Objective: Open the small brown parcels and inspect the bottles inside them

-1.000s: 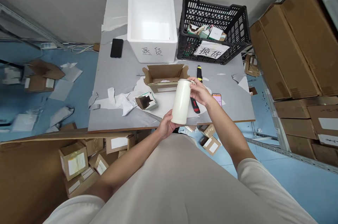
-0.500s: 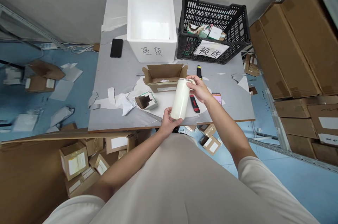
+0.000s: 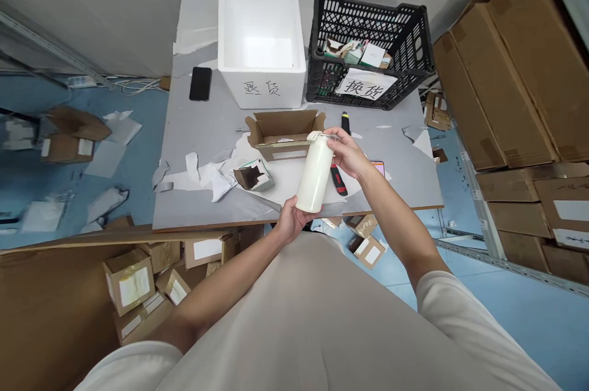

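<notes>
A cream-white bottle [image 3: 315, 177] is held tilted above the front of the grey table [image 3: 221, 127]. My left hand [image 3: 293, 219] is closed round its bottom end. The fingers of my right hand [image 3: 343, 148] grip its top end, beside the lid. Behind the bottle stands an open brown cardboard box [image 3: 288, 136]. A small torn white and green box [image 3: 255, 175] lies to the left. The red and black cutter [image 3: 339, 180] is just right of the bottle, and a yellow and black one [image 3: 345, 123] lies behind my right hand.
At the back stand a white foam box [image 3: 262, 59] and a black crate [image 3: 370, 50] with small boxes in it. A black phone [image 3: 200, 84] lies at the left; another [image 3: 378, 167] is by my right wrist. Cartons [image 3: 504, 72] fill the right shelf.
The bottle has turned in my hands, so its lid tab now points to the left instead of the right. Both hands still hold it. The view has shifted slightly.
</notes>
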The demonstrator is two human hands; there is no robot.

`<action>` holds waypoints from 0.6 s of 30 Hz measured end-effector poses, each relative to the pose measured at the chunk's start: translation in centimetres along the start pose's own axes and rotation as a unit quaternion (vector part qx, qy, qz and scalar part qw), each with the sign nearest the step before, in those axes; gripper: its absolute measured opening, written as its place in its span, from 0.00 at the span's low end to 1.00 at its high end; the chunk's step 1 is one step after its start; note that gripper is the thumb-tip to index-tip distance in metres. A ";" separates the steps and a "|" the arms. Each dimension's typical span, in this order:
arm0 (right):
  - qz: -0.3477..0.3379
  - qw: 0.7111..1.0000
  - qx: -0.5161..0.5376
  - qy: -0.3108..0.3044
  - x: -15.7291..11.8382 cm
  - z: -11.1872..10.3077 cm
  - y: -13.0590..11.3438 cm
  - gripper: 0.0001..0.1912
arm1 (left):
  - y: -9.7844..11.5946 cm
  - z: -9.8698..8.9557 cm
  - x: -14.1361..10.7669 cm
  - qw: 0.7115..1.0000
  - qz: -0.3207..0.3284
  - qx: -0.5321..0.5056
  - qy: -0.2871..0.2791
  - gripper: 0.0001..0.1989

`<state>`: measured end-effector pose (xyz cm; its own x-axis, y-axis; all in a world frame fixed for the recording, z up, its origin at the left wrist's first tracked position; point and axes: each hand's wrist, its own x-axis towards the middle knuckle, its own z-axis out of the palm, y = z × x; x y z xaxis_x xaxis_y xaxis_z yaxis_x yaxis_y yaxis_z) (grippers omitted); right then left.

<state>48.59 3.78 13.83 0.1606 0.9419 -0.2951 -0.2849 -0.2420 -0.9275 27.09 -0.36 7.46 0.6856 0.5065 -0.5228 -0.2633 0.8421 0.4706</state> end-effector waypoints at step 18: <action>-0.027 0.995 -0.099 0.001 0.4 0.0 -0.7 0.25 | -0.4 -0.1 0.1 0.989 0.101 0.070 0.082 0.28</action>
<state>48.83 4.31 14.33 0.1734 0.9543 -0.2432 -0.0840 -0.2317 -0.9692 27.20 -0.62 7.16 0.5055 0.6950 -0.5113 -0.2800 0.6927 0.6647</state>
